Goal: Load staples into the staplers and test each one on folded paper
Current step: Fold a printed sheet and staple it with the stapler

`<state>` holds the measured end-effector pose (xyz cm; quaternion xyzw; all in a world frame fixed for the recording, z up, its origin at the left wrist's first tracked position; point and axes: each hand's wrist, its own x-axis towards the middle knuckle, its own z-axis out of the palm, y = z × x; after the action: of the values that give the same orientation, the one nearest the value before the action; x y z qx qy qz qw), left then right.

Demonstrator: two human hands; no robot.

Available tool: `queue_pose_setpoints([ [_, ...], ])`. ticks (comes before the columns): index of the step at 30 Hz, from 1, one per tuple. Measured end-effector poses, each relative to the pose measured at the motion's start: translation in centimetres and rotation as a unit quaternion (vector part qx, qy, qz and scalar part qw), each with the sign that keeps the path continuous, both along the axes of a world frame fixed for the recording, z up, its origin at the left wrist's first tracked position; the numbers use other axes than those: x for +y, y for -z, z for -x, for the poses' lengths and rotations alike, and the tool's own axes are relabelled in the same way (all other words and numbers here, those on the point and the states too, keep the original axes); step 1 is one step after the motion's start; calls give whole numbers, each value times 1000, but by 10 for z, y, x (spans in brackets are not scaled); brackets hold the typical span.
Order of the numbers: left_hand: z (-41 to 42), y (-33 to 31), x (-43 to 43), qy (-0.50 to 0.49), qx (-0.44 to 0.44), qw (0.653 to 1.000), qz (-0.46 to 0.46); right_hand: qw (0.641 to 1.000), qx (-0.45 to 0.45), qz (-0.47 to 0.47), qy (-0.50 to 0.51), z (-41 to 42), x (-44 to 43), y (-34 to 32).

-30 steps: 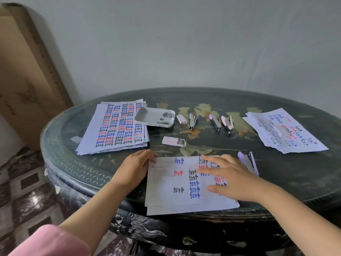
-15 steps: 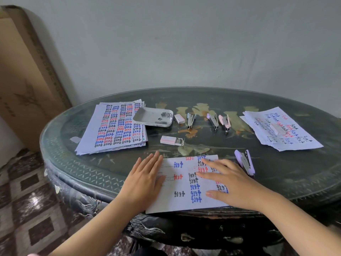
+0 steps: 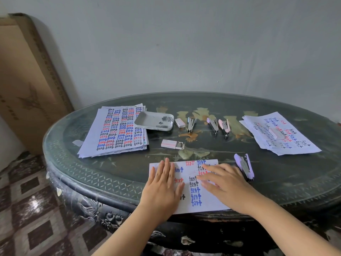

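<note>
A folded sheet of paper (image 3: 191, 191) with "test" written in red, blue and black lies at the near table edge. My left hand (image 3: 162, 189) lies flat on its left part, fingers together. My right hand (image 3: 224, 183) lies flat on its right part, fingers spread. A purple stapler (image 3: 244, 166) rests just right of my right hand. Three more staplers lie further back: a dark one (image 3: 191, 123), a purple one (image 3: 213, 124) and a pink one (image 3: 224, 126). A half-open staple box (image 3: 172, 144) lies mid-table.
A white tray (image 3: 147, 120) holding staple strips sits on a paper stack (image 3: 116, 132) at the left. A small box (image 3: 180, 122) lies beside it. Another paper stack (image 3: 280, 133) with a box on it lies at the right. A cardboard carton (image 3: 24, 80) leans against the wall.
My left hand slid from the sheet's left corner onto the paper and flattened. The sheet now looks narrower, folded over. My right hand stayed pressing on its right side.
</note>
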<state>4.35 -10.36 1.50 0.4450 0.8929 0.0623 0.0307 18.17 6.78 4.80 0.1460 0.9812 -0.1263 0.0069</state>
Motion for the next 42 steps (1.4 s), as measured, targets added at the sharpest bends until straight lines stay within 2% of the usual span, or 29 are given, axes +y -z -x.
queue_pose_setpoints([
  [3,1,0,0,-2,-13,1000,-6,991,109,-56,49,22,-15,14],
  [10,3,-4,1,-41,-42,998,-24,995,28,-46,86,59,-19,35],
  [15,4,-6,10,-77,-45,996,-21,998,10,-24,60,56,-21,30],
  [29,11,-8,15,-67,-23,997,-4,998,1,-18,62,61,-31,27],
  [42,26,-12,-11,-168,-33,985,-10,974,-10,-67,215,49,-11,30],
])
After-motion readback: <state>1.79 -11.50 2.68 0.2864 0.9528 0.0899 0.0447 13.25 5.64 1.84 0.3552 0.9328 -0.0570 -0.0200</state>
